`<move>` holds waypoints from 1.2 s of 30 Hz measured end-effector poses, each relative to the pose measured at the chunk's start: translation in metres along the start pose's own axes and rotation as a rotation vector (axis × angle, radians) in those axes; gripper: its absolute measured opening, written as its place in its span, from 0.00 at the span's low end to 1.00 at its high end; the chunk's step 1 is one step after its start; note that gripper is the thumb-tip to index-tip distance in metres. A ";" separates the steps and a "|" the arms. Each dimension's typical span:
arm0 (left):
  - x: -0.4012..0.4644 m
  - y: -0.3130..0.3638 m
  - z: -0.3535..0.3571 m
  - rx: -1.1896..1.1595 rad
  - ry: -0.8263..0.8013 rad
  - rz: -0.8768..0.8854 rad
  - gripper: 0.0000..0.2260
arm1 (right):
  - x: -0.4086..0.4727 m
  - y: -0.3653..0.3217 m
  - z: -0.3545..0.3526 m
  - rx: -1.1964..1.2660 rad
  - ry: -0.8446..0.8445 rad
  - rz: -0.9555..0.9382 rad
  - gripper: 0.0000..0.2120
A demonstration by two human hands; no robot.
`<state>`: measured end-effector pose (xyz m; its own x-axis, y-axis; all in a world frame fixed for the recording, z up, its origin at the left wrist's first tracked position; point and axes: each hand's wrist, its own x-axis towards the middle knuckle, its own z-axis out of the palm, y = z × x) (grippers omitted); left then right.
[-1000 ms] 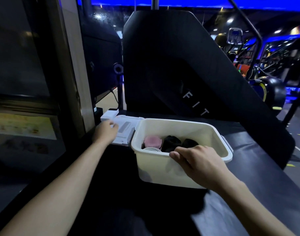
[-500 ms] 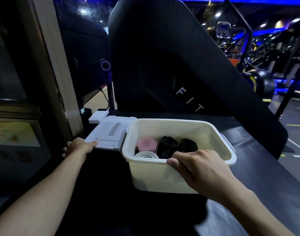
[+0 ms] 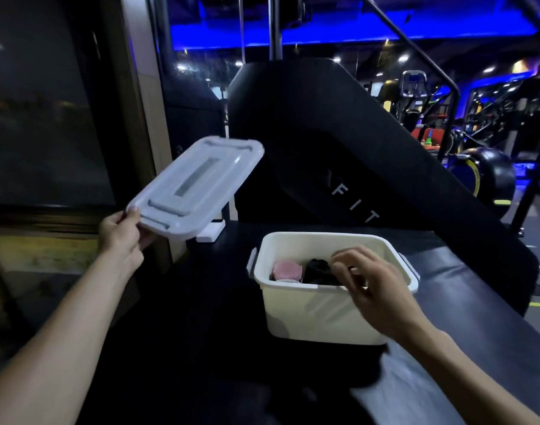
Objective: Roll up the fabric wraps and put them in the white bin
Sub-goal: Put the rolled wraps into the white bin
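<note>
The white bin (image 3: 311,314) stands on a dark surface. Inside it lie a pink rolled wrap (image 3: 286,269), a black rolled wrap (image 3: 318,269) and the edge of a white roll below the pink one. My left hand (image 3: 121,234) pinches one corner of the grey lid (image 3: 198,187) and holds it tilted in the air, up and left of the bin. My right hand (image 3: 376,289) hovers over the bin's near right rim with loosely curled fingers, holding nothing and hiding part of the contents.
A small white box (image 3: 212,233) sits on the dark surface (image 3: 201,317) behind where the lid hangs. A big black slanted machine panel (image 3: 354,154) rises behind the bin. A wooden window frame (image 3: 140,118) is at the left; gym equipment fills the far right.
My left hand took the lid by its corner and lifted it off the surface into the air. My right hand let go of the bin's front rim and now hovers above it.
</note>
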<state>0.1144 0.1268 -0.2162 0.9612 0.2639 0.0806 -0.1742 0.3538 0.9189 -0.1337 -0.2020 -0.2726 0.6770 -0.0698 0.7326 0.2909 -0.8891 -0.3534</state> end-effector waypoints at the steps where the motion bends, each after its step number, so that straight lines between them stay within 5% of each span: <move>1: -0.010 0.007 0.003 0.005 -0.056 0.008 0.06 | 0.002 -0.004 -0.006 0.092 0.086 0.121 0.09; 5: -0.058 0.015 0.032 0.071 -0.275 0.017 0.05 | 0.021 -0.011 -0.045 0.637 0.218 0.657 0.16; 8: -0.085 -0.001 0.060 0.170 -0.426 -0.035 0.04 | 0.023 -0.001 -0.074 0.860 0.166 0.864 0.24; 14: -0.113 -0.024 0.088 0.110 -0.572 -0.217 0.07 | -0.001 0.014 -0.092 0.495 0.152 0.860 0.10; 23: -0.112 -0.069 0.086 0.822 -0.656 0.107 0.07 | 0.002 0.027 -0.078 -0.003 -0.097 0.796 0.05; 28: -0.109 -0.072 0.091 0.956 -0.674 0.161 0.12 | 0.013 0.044 -0.070 -0.273 -0.215 0.814 0.19; 36: -0.099 -0.083 0.077 1.026 -0.790 0.258 0.14 | -0.004 0.040 -0.065 -0.520 -0.276 0.656 0.11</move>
<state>0.0501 0.0019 -0.2709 0.8513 -0.4940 0.1769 -0.4658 -0.5562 0.6882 -0.1687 -0.2669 -0.2515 0.7579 -0.5870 0.2845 -0.5135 -0.8059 -0.2948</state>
